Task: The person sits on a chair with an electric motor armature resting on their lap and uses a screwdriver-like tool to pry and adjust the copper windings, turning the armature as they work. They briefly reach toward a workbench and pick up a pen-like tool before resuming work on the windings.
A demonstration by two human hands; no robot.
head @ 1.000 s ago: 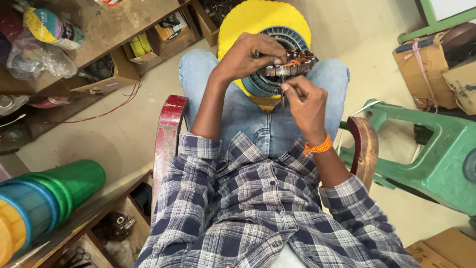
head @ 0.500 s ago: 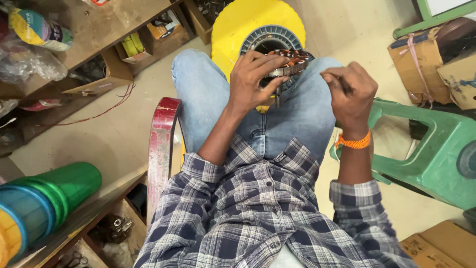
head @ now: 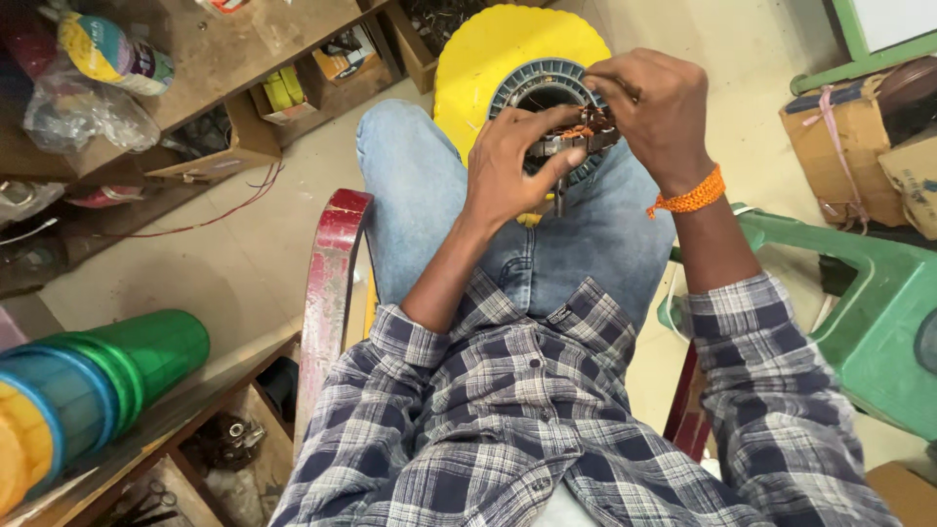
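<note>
I sit in a dark red chair (head: pixel 332 283) with a round metal motor stator (head: pixel 540 90) resting on my knees, its copper wire windings showing. My left hand (head: pixel 517 166) grips the near side of the stator, fingers curled over the windings. My right hand (head: pixel 652 102), with an orange thread band at the wrist, pinches something thin at the stator's far right rim; what it pinches is hidden by the fingers. A round yellow stool (head: pixel 498 49) stands on the floor just beyond my knees.
A wooden shelf unit (head: pixel 224 68) with small boxes, bags and a tape roll runs along the upper left. Stacked green, blue and yellow cups (head: pixel 88 390) lie at lower left. A green plastic chair (head: pixel 869 312) and cardboard boxes (head: pixel 849 146) stand at right.
My right hand swung out to the right away from the stator half a second ago and has now come back onto its far rim. The left hand kept its hold.
</note>
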